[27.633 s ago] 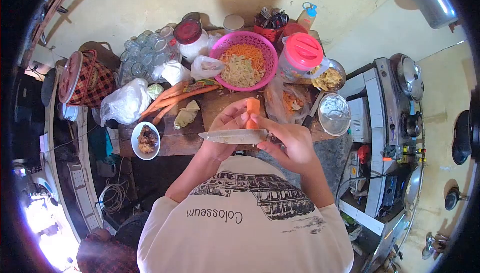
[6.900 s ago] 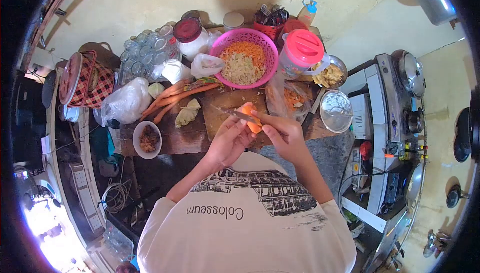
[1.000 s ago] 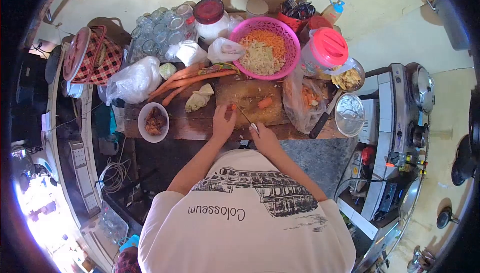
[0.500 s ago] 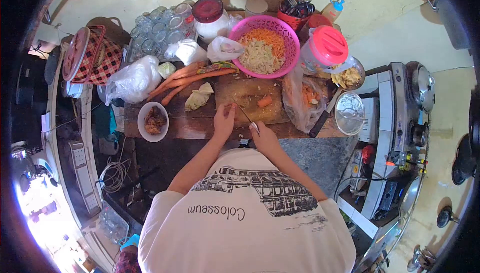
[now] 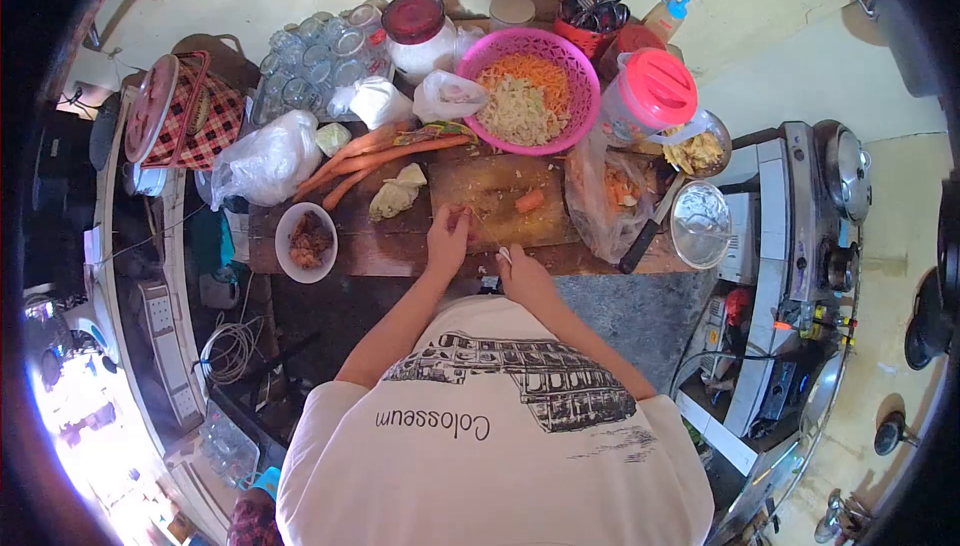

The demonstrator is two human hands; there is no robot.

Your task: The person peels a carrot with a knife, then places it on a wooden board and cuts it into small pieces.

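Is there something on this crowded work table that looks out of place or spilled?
Nothing is clearly spilled. One orange carrot piece lies alone on the wooden cutting board, apart from the left hand and the right hand gripping the knife. Small pale scraps are scattered on the board near the round pink plastic basket.

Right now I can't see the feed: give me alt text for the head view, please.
Seen from overhead, a person slices a small carrot piece on a wooden cutting board: left hand pinning it, right hand gripping a knife. Another carrot chunk lies on the board; a pink bowl of shredded vegetables sits behind.
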